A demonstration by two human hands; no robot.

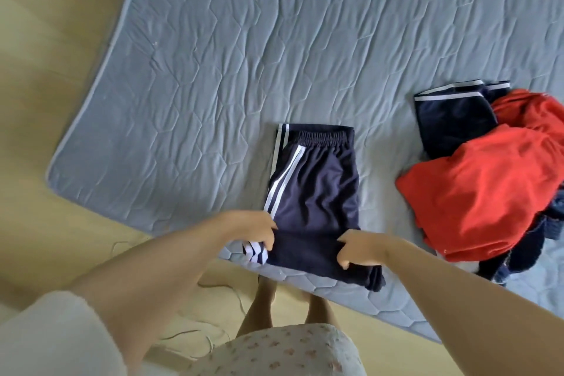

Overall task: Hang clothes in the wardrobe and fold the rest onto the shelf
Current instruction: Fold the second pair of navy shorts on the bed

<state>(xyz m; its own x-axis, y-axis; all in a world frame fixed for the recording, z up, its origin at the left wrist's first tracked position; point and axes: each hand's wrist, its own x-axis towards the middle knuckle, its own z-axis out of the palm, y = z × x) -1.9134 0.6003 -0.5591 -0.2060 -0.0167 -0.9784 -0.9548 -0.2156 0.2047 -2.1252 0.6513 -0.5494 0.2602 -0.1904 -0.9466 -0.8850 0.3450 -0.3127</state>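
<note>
Navy shorts with white side stripes (317, 183) lie flat near the front edge of the grey-blue quilted mattress (213, 49), waistband pointing away from me. The lower part is folded up in a thick roll. My left hand (259, 230) pinches the roll's left end by the stripes. My right hand (355, 249) grips its right end. To the right lies a pile with a red garment (482, 189) on top of another navy striped piece (451, 119).
The mattress sits on a yellowish wooden floor (45, 85), its corner at the left. A thin white cable (210, 336) trails on the floor by my feet. More dark clothing (518, 259) pokes out under the red garment at the right edge.
</note>
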